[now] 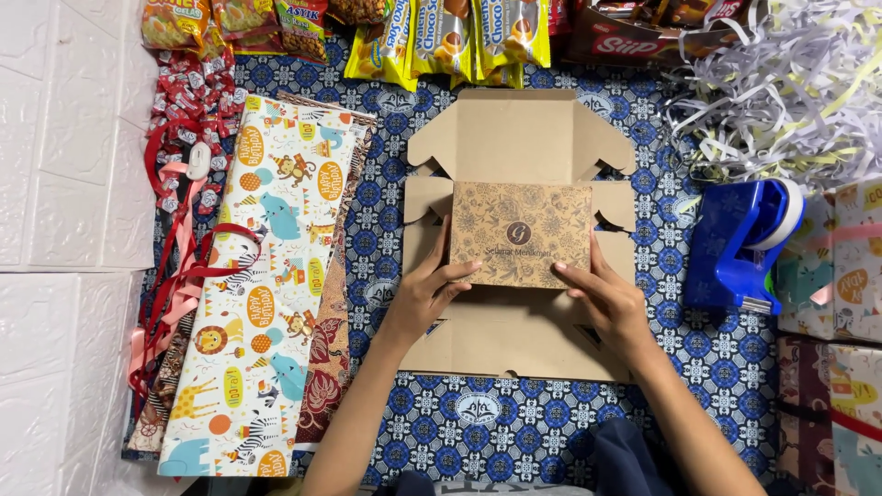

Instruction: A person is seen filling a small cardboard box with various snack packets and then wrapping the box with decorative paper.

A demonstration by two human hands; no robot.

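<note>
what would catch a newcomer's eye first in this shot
In the middle, both hands fold a flat brown cardboard box with a floral printed panel: left hand and right hand press its lower corners. Left of it lies colourful animal-print birthday wrapping paper; right stands a blue tape dispenser below a heap of shredded paper.

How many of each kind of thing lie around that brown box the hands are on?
Flat cardboard box under the left hand and right hand: 1
Animal-print wrapping paper sheet: 1
Blue tape dispenser: 1
Shredded paper pile: 1
Yellow snack packets: 3
Wrapped gifts at the right edge: at least 3
Total: at least 10
</note>
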